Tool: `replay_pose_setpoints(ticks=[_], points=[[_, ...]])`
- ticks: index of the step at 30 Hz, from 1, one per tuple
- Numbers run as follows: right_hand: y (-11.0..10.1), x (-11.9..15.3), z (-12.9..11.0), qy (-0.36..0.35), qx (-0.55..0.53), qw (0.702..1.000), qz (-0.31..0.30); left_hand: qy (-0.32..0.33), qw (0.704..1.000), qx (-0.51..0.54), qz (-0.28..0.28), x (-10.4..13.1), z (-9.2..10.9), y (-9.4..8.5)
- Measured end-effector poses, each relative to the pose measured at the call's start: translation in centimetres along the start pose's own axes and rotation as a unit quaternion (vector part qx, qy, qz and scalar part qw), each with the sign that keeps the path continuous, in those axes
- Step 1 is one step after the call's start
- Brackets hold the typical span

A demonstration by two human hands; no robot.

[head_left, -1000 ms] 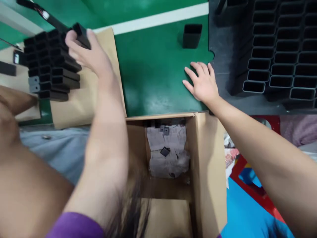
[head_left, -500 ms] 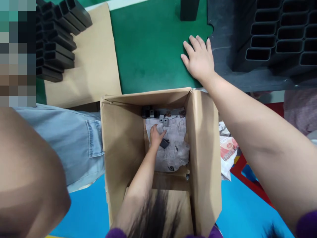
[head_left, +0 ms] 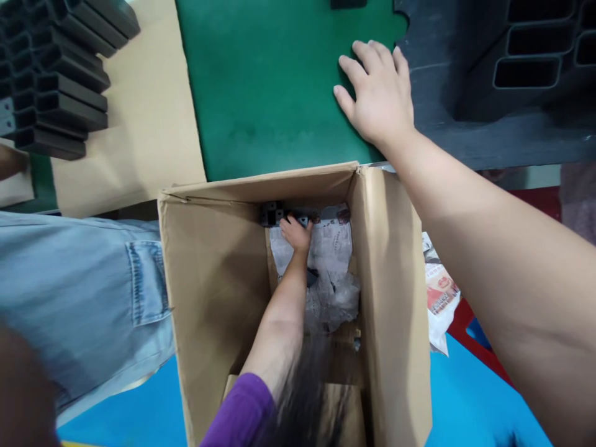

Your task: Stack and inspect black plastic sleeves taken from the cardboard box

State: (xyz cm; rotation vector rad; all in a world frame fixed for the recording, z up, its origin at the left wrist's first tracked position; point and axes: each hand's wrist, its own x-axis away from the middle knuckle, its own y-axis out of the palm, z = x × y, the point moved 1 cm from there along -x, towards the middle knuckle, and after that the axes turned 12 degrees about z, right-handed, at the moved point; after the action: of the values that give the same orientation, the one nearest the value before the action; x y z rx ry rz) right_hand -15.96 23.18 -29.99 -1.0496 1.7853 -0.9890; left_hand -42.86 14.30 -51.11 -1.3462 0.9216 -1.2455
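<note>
Deep inside the cardboard box (head_left: 205,292), my left hand (head_left: 295,234) is at the far end of the floor. Its thumb and fingers are spread apart around a small grey block with a hole (head_left: 302,221); whether they touch it is unclear. Just left of the fingers is a cluster of dark square-ended pieces (head_left: 270,214). Crumpled newsprint (head_left: 333,245) covers the box floor, and a dark piece (head_left: 312,276) lies on it, partly behind my forearm. My right hand (head_left: 379,93) rests flat on the green tabletop (head_left: 261,87), fingers spread and holding nothing.
Stacked black rectangular tubes stand at right (head_left: 526,71) and upper left (head_left: 65,81), the latter by a cardboard sheet (head_left: 139,112). Another person's jeans (head_left: 93,279) are close to the box's left wall. Printed paper (head_left: 440,292) lies beside its right wall.
My left hand has reached farther in, from the newsprint to the small grey blocks at the far wall, partly covering them. The view has shifted closer; my right hand stays on the tabletop.
</note>
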Motion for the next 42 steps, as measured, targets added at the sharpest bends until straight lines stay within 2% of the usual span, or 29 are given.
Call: replay_pose_setpoints(ticks=[3, 6, 10, 17, 26, 33, 36, 38, 40, 42], points=[[0.4, -0.2, 0.2, 0.006, -0.004, 1.000, 0.005, -0.041, 0.999, -0.017, 0.003, -0.5, 0.1, 0.4], [0.5, -0.1, 0.3, 0.006, 0.006, 1.000, 0.004, -0.060, 0.998, -0.026, -0.016, -1.0, -0.1, 0.7], [0.4, 0.1, 0.3, -0.005, -0.009, 1.000, 0.026, -0.043, 0.997, -0.031, -0.047, -1.2, -0.5, 0.9], [1.0, 0.1, 0.6, -0.015, -0.037, 0.998, 0.045, -0.016, 0.998, -0.044, -0.051, 0.0, 0.5, 1.7], [1.2, 0.0, 0.9, -0.027, -0.024, 0.998, 0.058, -0.021, 0.995, -0.031, -0.097, -3.0, 0.7, 0.3], [0.4, 0.2, 0.4, -0.023, -0.019, 0.998, 0.052, -0.056, 0.990, 0.060, -0.113, -4.0, 1.0, -0.2], [0.3, 0.1, 0.4, -0.006, -0.021, 0.999, 0.028, -0.083, 0.980, 0.137, -0.116, -2.9, 0.7, -1.6], [0.4, 0.0, 0.4, 0.008, -0.018, 1.000, 0.018, -0.101, 0.965, 0.206, -0.124, -1.1, 0.1, -3.3], [0.3, 0.1, 0.4, 0.010, -0.008, 1.000, 0.024, -0.112, 0.939, 0.289, -0.145, 1.5, -1.1, -5.8], [0.2, 0.4, 0.3, 0.004, 0.007, 1.000, 0.026, -0.118, 0.904, 0.374, -0.173, 5.0, -2.9, -9.0]])
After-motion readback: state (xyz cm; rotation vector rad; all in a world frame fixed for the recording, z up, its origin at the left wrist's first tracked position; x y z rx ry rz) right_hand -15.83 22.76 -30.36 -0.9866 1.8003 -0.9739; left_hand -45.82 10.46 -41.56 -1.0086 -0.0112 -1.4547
